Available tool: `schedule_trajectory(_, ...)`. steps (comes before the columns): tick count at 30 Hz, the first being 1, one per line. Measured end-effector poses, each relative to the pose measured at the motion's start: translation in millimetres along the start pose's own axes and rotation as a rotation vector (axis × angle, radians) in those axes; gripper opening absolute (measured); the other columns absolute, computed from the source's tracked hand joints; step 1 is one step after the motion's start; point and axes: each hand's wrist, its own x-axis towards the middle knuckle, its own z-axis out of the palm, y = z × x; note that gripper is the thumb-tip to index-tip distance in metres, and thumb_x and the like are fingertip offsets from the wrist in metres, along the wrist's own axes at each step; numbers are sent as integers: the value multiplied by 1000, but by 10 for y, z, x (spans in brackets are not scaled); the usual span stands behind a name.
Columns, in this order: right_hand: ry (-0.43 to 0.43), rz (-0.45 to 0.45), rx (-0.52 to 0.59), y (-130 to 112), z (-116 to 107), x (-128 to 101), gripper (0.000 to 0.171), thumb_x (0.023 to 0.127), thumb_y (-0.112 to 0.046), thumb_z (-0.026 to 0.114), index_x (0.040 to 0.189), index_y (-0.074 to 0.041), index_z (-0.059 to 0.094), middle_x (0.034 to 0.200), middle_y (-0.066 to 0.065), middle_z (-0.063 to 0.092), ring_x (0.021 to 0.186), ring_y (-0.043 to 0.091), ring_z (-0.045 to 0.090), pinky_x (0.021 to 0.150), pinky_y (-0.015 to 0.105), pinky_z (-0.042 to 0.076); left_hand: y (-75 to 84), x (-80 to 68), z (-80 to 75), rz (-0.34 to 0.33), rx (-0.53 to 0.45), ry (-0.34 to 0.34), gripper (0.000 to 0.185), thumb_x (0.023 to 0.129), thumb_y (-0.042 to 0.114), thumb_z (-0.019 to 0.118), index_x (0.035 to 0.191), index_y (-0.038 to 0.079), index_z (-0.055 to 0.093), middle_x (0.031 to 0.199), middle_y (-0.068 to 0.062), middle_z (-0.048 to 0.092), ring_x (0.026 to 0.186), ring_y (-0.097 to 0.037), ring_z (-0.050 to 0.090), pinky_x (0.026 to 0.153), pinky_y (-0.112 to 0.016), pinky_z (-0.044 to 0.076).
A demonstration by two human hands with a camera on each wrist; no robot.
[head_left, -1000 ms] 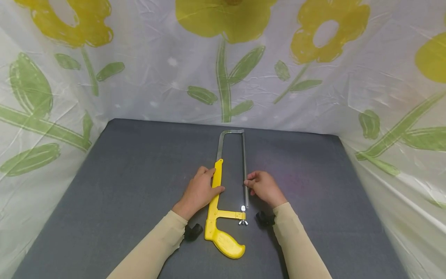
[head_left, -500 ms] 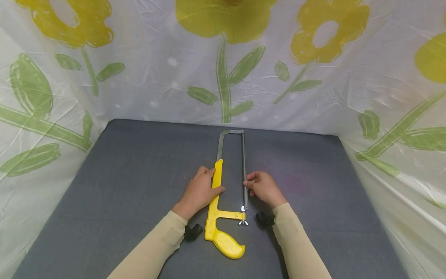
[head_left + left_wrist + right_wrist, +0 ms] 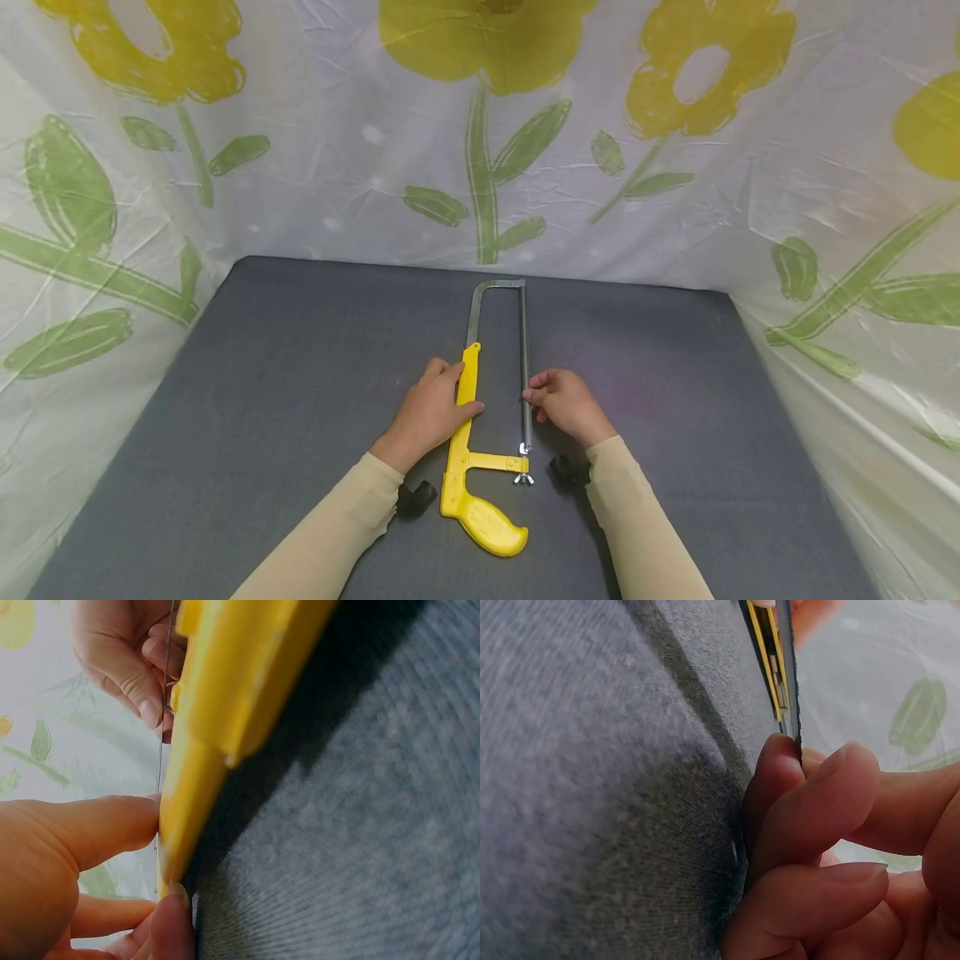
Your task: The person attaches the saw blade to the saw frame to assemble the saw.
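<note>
We see a hacksaw (image 3: 460, 446) lying on dark cloth (image 3: 300, 358), its yellow handle (image 3: 491, 527) nearest us. Farther along, the left hand (image 3: 426, 408) grips the frame (image 3: 468, 375), thumb and fingers narrowly parted around it; the right hand (image 3: 572, 402) pinches the blade (image 3: 524, 333), fingertips almost meeting.

There's room at the yellow hacksaw (image 3: 456, 456), from above, between its frame (image 3: 470, 364) and the blade (image 3: 524, 333): a hand could dip in! Left of the saw, though, the left hand (image 3: 429, 406) blocks mid-frame; right of it, the right hand (image 3: 572, 406) bars the blade. Behind its far end hangs the curtain (image 3: 337, 167); around its near grip (image 3: 491, 525), a hand fits.
</note>
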Motion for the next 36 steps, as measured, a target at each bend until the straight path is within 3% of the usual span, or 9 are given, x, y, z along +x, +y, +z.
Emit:
schedule_trajectory(20, -23, 51, 0, 8, -29, 3, 19, 95, -17, 83, 106, -4, 74, 88, 6, 71, 66, 20, 62, 65, 31, 50, -21, 14, -14, 8, -6, -20, 82, 96, 36, 84, 161, 2, 48, 139, -16, 55, 102, -25, 65, 91, -40, 61)
schedule_trajectory(36, 15, -10, -159, -18, -8, -35, 22, 94, -22, 85, 98, -5, 71, 76, 5, 73, 65, 17, 61, 60, 29, 47, -26, 33, -38, 28, -10, -26, 82, 96, 34, 84, 161, 1, 48, 139, -17, 56, 104, -26, 64, 92, -41, 60)
